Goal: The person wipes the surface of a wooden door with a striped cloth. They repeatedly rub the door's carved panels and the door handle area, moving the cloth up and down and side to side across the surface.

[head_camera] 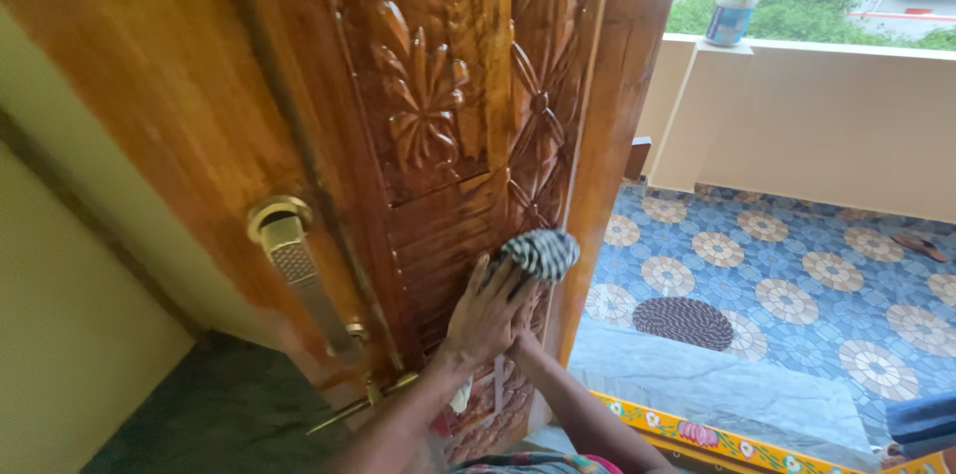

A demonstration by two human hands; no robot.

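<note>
Both hands [493,310] press cloth [540,253] on door [438,86] (carved wood).

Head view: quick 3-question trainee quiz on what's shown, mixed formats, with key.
1. True or false: the striped cloth is pressed against the carved wooden door.
2. Which lies on the tiled balcony floor outside? A) dark oval mat B) bucket C) broom
3. Fill in: the brass door handle sits to the ____ of the left hand in the picture.

Key: 1 true; 2 A; 3 left. The right hand is mostly hidden behind the left.
</note>
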